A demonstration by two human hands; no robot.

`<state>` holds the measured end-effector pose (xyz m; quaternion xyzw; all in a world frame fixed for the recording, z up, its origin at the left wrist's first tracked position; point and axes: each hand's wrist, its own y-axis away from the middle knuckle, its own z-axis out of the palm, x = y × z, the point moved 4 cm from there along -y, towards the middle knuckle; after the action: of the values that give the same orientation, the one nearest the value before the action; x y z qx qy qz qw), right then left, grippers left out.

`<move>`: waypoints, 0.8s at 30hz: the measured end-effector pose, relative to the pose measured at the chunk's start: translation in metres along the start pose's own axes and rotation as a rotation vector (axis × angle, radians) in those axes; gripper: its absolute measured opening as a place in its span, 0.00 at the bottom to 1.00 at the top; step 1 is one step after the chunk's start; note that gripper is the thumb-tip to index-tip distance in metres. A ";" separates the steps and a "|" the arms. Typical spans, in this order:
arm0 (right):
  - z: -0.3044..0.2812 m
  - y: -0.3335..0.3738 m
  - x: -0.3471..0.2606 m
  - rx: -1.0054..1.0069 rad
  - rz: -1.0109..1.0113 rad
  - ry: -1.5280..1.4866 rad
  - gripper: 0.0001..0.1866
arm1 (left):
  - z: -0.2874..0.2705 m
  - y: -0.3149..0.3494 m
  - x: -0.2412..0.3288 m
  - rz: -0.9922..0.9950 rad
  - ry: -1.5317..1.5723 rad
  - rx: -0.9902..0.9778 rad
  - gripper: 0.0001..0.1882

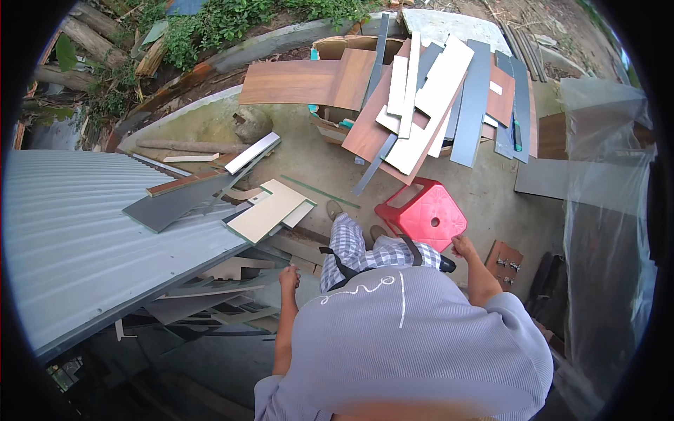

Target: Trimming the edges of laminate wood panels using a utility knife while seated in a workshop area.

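Observation:
My right hand (461, 245) is closed at the near right edge of a red plastic stool (449, 209). The stool has a hole in its seat, and its legs point left toward my feet. Low at my left side hangs my left hand (289, 277), its fingers curled with nothing visible in them. Ahead of that hand, cream and white board offcuts (270, 210) lie beside the corrugated metal sheet (105, 231).
A large pile of brown, white and grey boards (435, 98) rests over a cardboard box (323, 130) ahead. Clear plastic sheeting (604, 175) hangs at the right. A brown board with metal hinges (503, 265) lies near my right hand. More offcuts (217, 302) lie under the metal sheet.

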<state>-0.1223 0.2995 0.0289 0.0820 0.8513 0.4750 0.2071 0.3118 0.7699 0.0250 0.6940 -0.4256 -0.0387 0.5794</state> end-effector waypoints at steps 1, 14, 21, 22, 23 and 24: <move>0.012 0.003 -0.012 -0.013 -0.016 0.035 0.16 | 0.001 -0.012 0.035 0.048 -0.016 -0.005 0.15; 0.018 0.006 -0.326 0.092 -0.512 -0.322 0.20 | 0.165 -0.063 0.509 0.924 -0.708 -0.213 0.21; -0.060 0.004 -0.382 0.241 -0.599 -0.458 0.20 | 0.267 -0.007 0.614 1.117 -0.754 -0.264 0.21; -0.065 -0.001 -0.380 0.238 -0.588 -0.480 0.20 | 0.277 -0.007 0.611 1.071 -0.772 -0.293 0.21; -0.062 -0.004 -0.377 0.223 -0.540 -0.489 0.21 | 0.283 -0.014 0.608 1.020 -0.789 -0.308 0.21; -0.061 -0.014 -0.363 0.225 -0.508 -0.543 0.21 | 0.294 -0.021 0.601 0.986 -0.791 -0.317 0.21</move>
<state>0.1796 0.1224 0.1454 0.0135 0.8054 0.2733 0.5258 0.5441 0.1605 0.1757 0.2568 -0.8645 -0.0833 0.4241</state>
